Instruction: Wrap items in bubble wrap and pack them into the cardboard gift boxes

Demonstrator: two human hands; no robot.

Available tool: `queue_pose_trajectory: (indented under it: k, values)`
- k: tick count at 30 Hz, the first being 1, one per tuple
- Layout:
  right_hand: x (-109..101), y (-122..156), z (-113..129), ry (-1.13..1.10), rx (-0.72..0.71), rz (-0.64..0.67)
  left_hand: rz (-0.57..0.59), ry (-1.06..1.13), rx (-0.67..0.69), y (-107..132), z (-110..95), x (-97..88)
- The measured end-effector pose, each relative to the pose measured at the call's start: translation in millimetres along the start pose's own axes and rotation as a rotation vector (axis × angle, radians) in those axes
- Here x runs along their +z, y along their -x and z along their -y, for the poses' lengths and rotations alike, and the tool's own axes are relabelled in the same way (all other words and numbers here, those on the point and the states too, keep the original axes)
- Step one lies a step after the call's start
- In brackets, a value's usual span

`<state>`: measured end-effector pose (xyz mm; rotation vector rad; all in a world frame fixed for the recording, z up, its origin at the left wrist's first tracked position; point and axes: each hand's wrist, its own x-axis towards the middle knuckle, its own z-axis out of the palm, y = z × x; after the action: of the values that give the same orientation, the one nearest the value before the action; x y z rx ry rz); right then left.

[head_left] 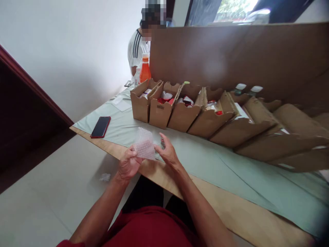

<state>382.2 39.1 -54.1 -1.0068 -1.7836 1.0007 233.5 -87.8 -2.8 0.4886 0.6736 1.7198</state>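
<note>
A piece of clear bubble wrap (144, 143), which looks like a small pouch, is held up over the table's front edge. My left hand (130, 164) grips its lower left side, with the thumb on top and the fingers underneath. On the other side, my right hand (167, 150) has its thumb and fingers spread apart. The right thumb is at the wrap's right edge; whether it touches is hard to tell. A pinkish tint shows through the wrap, and I cannot make out whether anything is inside.
Several open cardboard bins (160, 113) with small packets stand in a row along the table (200, 151). A phone (100, 127) lies at the left. Behind are an orange drink bottle (145, 71), a tall cardboard panel (231, 55) and a person (136, 48). A crumpled plastic scrap (105, 177) is on the floor.
</note>
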Motion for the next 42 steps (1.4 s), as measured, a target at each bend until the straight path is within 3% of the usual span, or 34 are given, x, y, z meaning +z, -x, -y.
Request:
queue_pose_trajectory:
  k: [4, 7, 10, 13, 16, 18, 22, 26, 29, 32, 34, 37, 39, 42]
  values:
    - [14, 16, 8, -0.028, 0.011, 0.051, 0.099, -0.009, -0.037, 33, -2, 14.9]
    - [5, 32, 3, -0.067, 0.045, -0.003, 0.095, -0.038, 0.013, 54, -17, 18.7]
    - [-32, 48, -11, -0.081, 0.109, -0.183, 0.04, -0.109, 0.117, 61, -32, 14.4]
    - [-85, 65, -27, -0.047, 0.177, -0.413, -0.093, -0.319, 0.226, 51, -36, 2.7]
    - [-137, 79, -37, 0.035, 0.238, -0.582, -0.249, -0.631, 0.318, 29, -25, -8.8]
    - [-164, 85, -41, 0.11, 0.272, -0.637, -0.283, -0.781, 0.325, 11, -12, -11.9]
    - [-188, 88, -43, 0.285, 0.301, -0.65, -0.282, -1.077, 0.306, -24, 15, -7.4]
    - [-186, 95, -46, 0.46, 0.313, -0.603, -0.312, -1.405, 0.287, -39, 29, -5.7]
    - [-186, 104, -45, 0.564, 0.316, -0.617, -0.325, -1.591, 0.306, -33, 31, -9.3]
    - [-184, 110, -39, 0.633, 0.294, -0.644, -0.255, -1.684, 0.349, -26, 37, -4.7]
    - [-171, 106, -30, 0.686, 0.229, -0.56, -0.086, -1.724, 0.385, -25, 50, 7.0]
    - [-129, 90, -15, 0.776, 0.046, -0.223, 0.424, -1.846, 0.417, -31, 76, 29.9]
    - [-96, 78, -9, 0.799, -0.037, -0.036, 0.67, -1.919, 0.38, -40, 90, 38.5]
    - [-72, 70, -10, 0.833, -0.06, 0.109, 0.682, -1.997, 0.287, -55, 92, 30.9]
